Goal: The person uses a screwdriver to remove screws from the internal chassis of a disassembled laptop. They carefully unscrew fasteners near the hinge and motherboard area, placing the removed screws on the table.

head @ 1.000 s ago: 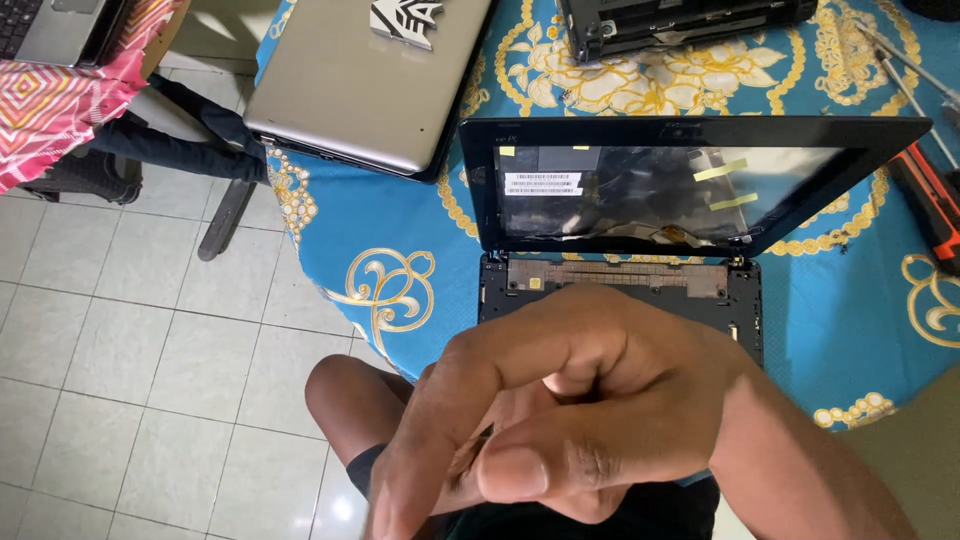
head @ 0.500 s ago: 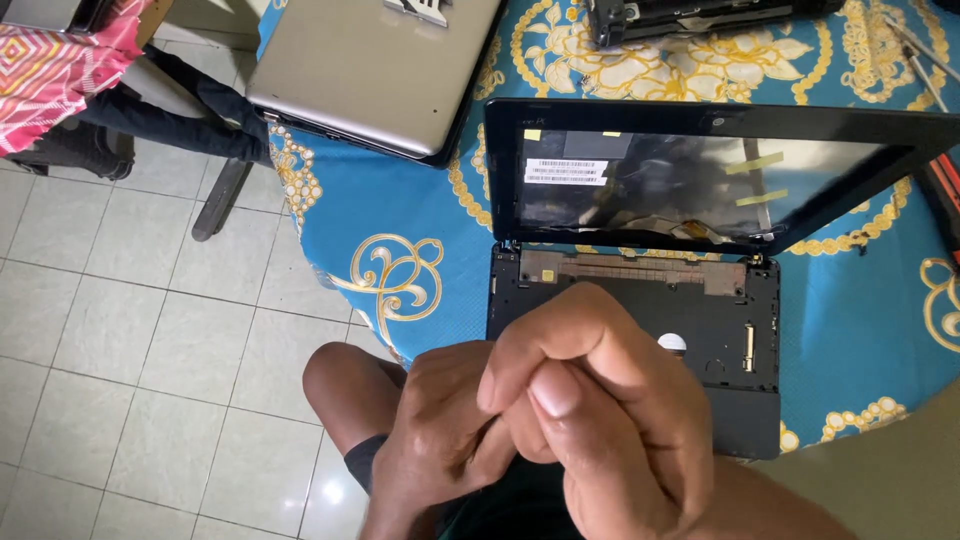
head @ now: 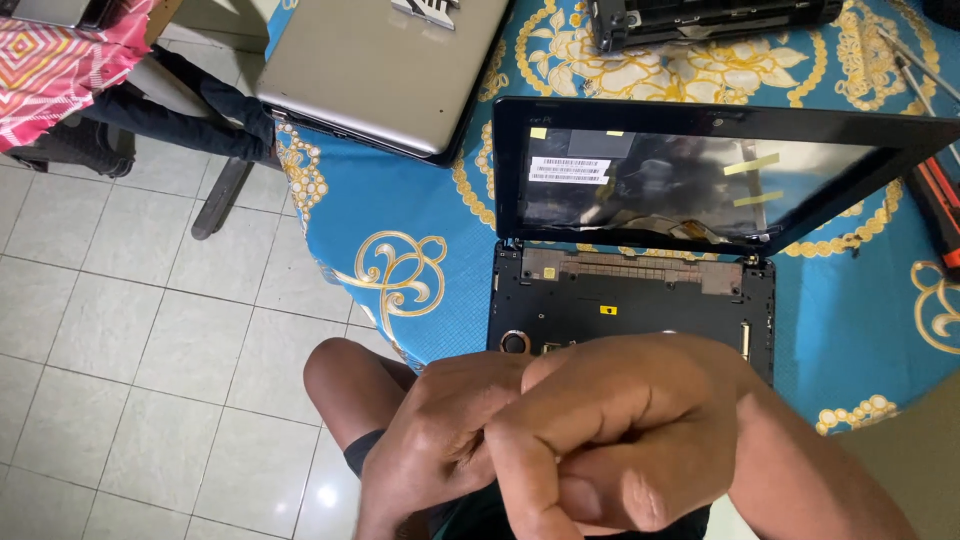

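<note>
Both hands are held together close under the camera, in front of the near edge of the table (head: 400,200). The right hand (head: 620,420) lies on top, fingers curled inward into a loose fist, thumb pointing down and forward. The left hand (head: 440,440) sits beneath and to the left of it, its fingers also bent and pressed against the right hand. Whether either hand encloses an object cannot be determined — the curled fingers cover the space between the palms.

Nearest item: a black opened laptop (head: 640,290), standing just beyond the hands on the blue patterned tablecloth. Its keyboard is off, exposing the black base plate with a round part at the near left corner. The screen (head: 700,175) is tilted back and carries a white label and several strips of yellow tape. The right hand overlaps the near edge of the base in this view; contact cannot be confirmed.

Further items on the table:
- a closed silver laptop (head: 380,60), far left;
- a dark dismantled unit (head: 700,20), at the far edge;
- a red-and-black tool (head: 935,210), far right.

The person's bare knee (head: 350,385) is visible below the table edge, above the tiled floor (head: 130,350).
</note>
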